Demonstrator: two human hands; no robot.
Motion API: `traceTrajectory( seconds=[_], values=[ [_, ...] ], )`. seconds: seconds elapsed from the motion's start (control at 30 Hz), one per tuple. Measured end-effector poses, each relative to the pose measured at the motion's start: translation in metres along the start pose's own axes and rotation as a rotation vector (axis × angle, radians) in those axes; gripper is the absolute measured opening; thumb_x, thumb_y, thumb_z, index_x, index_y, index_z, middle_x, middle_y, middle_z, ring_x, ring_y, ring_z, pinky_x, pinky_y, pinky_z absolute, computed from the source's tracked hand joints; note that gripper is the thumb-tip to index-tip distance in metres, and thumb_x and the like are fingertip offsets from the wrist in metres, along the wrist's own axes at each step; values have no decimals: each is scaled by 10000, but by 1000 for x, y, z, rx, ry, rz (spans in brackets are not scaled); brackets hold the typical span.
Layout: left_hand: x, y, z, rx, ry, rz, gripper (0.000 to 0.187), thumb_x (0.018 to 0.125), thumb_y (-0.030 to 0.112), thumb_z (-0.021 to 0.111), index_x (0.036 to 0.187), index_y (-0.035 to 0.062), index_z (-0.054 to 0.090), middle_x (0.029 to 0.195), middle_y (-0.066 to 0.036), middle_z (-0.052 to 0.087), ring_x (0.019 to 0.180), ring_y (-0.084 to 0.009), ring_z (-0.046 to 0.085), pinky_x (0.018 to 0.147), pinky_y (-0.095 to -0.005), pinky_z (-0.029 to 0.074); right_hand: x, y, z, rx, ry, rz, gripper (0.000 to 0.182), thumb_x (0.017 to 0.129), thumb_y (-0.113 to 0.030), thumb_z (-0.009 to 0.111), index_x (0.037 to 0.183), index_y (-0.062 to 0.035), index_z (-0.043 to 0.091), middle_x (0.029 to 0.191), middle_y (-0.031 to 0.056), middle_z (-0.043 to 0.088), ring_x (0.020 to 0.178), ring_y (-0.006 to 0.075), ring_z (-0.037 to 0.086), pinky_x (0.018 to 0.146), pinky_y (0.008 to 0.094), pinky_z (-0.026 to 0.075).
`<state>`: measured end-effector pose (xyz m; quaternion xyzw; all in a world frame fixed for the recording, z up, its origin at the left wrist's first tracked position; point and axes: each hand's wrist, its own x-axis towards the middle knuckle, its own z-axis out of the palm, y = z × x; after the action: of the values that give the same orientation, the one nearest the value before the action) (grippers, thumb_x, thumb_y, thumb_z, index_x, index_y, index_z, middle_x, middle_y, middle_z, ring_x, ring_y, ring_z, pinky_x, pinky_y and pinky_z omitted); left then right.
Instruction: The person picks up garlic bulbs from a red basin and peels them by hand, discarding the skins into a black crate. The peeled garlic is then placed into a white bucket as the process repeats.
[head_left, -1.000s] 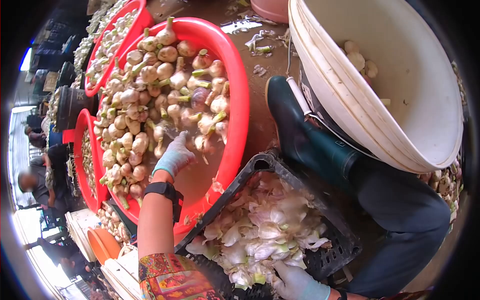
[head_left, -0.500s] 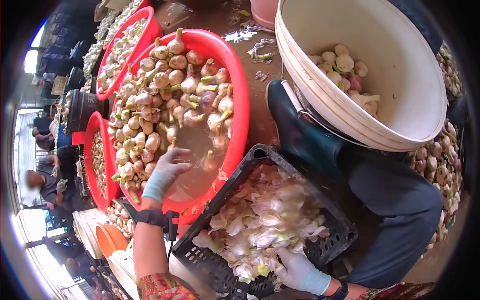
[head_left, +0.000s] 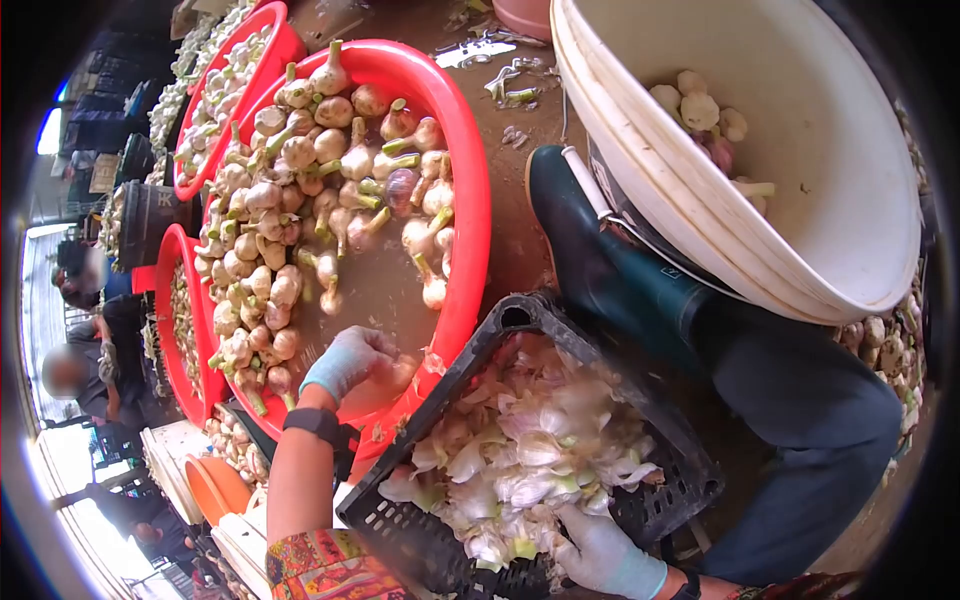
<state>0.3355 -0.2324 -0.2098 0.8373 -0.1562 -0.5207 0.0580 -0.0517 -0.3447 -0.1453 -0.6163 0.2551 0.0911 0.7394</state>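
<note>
Garlic bulb (head_left: 398, 372) in left hand (head_left: 350, 362), basin's near rim (head_left: 440, 340).

A: Type of site?

B: Produce-handling yard, bulk garlic processing, likely open-air market or packing area. Daylight at the left edge.

A: Evidence?

B: Round red plastic basin (head_left: 470, 190) holding murky water and whole garlic bulbs with green stems (head_left: 300, 180). More red basins of the same sort (head_left: 190, 170) ranged behind it. Black perforated plastic crate (head_left: 640, 500) heaped with pale peeled garlic skins (head_left: 520, 450). Large white plastic bucket (head_left: 800, 240) with cleaned bulbs inside.

A: Ground?

B: Wet brown floor (head_left: 515, 230), littered with trimmings. Dark green rubber boot (head_left: 590, 250) worn.

A: Others present?

B: Seated workers (head_left: 85, 370) at far left, beside further tubs.
</note>
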Motion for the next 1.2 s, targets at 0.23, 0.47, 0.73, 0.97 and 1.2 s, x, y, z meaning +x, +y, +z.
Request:
traceTrajectory(
  seconds=[0.23, 0.47, 0.73, 0.97, 1.2],
  values=[
    [-155, 43, 35, -803, 554, 371, 333, 788, 45, 608, 1105, -58, 612, 947, -99, 677, 811, -166, 653, 735, -271, 531, -20, -7, -7, 186, -152, -81, 352, 923, -289, 561, 1156, -24, 558, 789, 99, 611, 742, 199, 616, 706, 334, 500],
    [-254, 93, 265, -1246, 574, 414, 426, 817, 22, 602, 1233, -47, 543, 1148, -92, 605, 1065, -183, 571, 946, -315, 443, -35, 7, -7, 890, -194, 94, 471, 938, -467, 510, 1174, -60, 539, 627, -47, 464, 446, 24, 388, 382, 177, 319],
    [-311, 78, 312, -1447, 618, 371, 418, 919, 434, 558, 1083, 51, 590, 847, 0, 578, 703, -115, 498, 616, -263, 413, -70, -1, 2, 150, -405, -349, 503, 925, -389, 542, 1277, -34, 490, 974, 122, 612, 860, 209, 585, 734, 309, 481],
    [-312, 47, 338, -1919, 536, 485, 437, 962, 405, 481, 1188, 34, 524, 908, -60, 600, 639, -141, 519, 526, -242, 413, -103, -12, 7, -572, -486, -316, 441, 937, -261, 449, 1327, -60, 405, 838, 213, 644, 779, 397, 623, 662, 478, 484],
    [-304, 42, 345, -2013, 517, 379, 426, 947, 422, 505, 1123, 37, 553, 846, -73, 611, 591, -143, 504, 512, -249, 410, -95, 18, 32, -630, -389, -367, 346, 925, -230, 460, 1222, -56, 420, 704, 210, 605, 674, 410, 602, 573, 511, 454]
  ],
)
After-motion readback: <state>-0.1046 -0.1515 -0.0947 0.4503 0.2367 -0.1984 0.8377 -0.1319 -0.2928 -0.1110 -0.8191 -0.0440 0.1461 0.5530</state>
